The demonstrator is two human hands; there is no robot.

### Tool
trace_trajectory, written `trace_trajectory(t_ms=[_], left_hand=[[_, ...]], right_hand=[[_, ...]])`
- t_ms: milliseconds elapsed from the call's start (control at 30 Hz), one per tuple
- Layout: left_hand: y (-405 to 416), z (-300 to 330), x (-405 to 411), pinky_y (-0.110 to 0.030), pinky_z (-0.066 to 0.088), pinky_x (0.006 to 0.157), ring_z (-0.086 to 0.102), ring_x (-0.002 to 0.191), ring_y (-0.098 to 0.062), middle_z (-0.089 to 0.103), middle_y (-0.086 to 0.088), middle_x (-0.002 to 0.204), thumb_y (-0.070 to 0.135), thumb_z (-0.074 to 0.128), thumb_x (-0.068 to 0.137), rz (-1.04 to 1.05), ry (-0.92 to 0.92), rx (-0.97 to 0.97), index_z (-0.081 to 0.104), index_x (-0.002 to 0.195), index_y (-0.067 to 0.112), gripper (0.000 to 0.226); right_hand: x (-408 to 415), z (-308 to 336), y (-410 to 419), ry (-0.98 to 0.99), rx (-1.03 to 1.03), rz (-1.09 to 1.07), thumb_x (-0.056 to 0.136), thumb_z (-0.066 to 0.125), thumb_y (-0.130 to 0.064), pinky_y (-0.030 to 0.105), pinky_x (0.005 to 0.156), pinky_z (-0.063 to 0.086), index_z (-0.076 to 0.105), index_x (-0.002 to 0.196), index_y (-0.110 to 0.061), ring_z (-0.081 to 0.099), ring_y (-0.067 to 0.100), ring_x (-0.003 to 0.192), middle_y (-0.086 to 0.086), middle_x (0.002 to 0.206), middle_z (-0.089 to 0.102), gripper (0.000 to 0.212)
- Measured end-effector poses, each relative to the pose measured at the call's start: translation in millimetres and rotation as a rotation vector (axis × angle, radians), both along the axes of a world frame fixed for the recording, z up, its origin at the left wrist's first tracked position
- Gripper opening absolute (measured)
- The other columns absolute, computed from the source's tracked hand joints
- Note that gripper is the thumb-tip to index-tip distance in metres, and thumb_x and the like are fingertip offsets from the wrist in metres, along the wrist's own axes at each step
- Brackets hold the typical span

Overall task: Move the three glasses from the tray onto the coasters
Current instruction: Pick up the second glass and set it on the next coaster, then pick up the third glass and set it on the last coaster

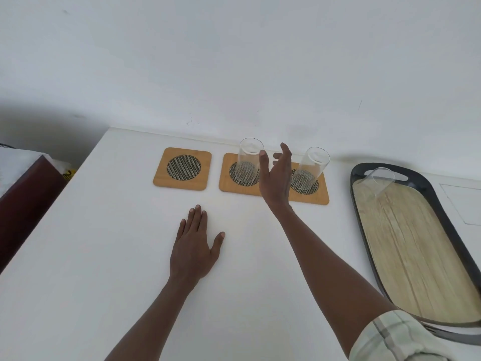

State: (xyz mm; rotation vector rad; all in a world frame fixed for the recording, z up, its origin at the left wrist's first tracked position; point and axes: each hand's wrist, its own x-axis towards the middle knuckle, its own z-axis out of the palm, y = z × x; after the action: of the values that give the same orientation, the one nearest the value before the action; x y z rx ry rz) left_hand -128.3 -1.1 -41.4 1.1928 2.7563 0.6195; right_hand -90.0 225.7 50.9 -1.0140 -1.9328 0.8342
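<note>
Your left hand [194, 250] lies flat on the white table [109, 256], palm down, fingers close together and the thumb spread out to the right, holding nothing. Your right hand [276, 175] is raised at the far side of the table between two glasses, fingers loosely spread and open, gripping nothing; its thumb is just beside the middle glass [248, 160], and whether it touches the glass cannot be told.

Three wooden coasters sit in a row along the far edge. The left coaster [182, 169] is bare. The middle coaster [235, 175] carries the middle glass, upright. The right coaster [316, 191], partly hidden behind your right hand, carries the right glass [309, 169], also upright.

The third glass [377, 182] is on the tray [442, 212], at its far end near the handle cut-out. The tray lies at the right of the table, well apart from the coasters.
</note>
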Motion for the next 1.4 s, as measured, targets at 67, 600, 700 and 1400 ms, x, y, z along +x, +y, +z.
trace_trajectory(t_ms=[67, 600, 700, 1400], left_hand=[[1, 1, -1, -0.034, 0.009, 0.124, 0.008, 0.153, -0.017, 0.013, -0.007, 0.165, 0.059, 0.031, 0.096, -0.004, -0.001, -0.002, 0.022, 0.154, 0.005, 0.079], [10, 26, 1, -0.044, 0.005, 0.124, -0.006, 0.153, -0.026, -0.009, -0.013, 0.165, 0.056, 0.028, 0.100, -0.066, -0.169, -0.304, -0.002, 0.155, 0.002, 0.083], [9, 31, 12, -0.043, 0.008, 0.124, -0.002, 0.153, -0.026, -0.004, -0.015, 0.166, 0.054, 0.029, 0.100, -0.067, -0.207, -0.270, 0.002, 0.155, 0.001, 0.081], [92, 32, 136, -0.038, 0.005, 0.124, -0.005, 0.153, -0.021, -0.003, -0.009, 0.166, 0.054, 0.030, 0.100, -0.247, -0.188, -0.110, 0.003, 0.155, 0.005, 0.078]], right_hand=[[11, -2, -4, 0.017, 0.019, -0.012, 0.100, 0.046, -0.043, 0.044, 0.093, 0.049, 0.036, 0.142, -0.008, 0.055, 0.021, 0.111, 0.010, 0.120, 0.057, 0.056], [120, -9, -47, -0.077, 0.055, 0.024, 0.100, 0.046, -0.028, 0.035, 0.080, 0.049, 0.050, 0.124, -0.011, 0.061, 0.021, 0.092, -0.003, 0.095, 0.062, 0.029], [139, -7, -48, -0.075, 0.077, 0.008, 0.100, 0.049, -0.024, 0.034, 0.079, 0.049, 0.051, 0.122, -0.009, 0.062, 0.021, 0.089, -0.008, 0.089, 0.060, 0.026], [265, 13, 19, -0.061, 0.115, -0.172, 0.099, 0.050, -0.019, 0.027, 0.071, 0.042, 0.062, 0.108, -0.008, 0.061, 0.017, 0.082, 0.003, 0.095, 0.068, 0.019]])
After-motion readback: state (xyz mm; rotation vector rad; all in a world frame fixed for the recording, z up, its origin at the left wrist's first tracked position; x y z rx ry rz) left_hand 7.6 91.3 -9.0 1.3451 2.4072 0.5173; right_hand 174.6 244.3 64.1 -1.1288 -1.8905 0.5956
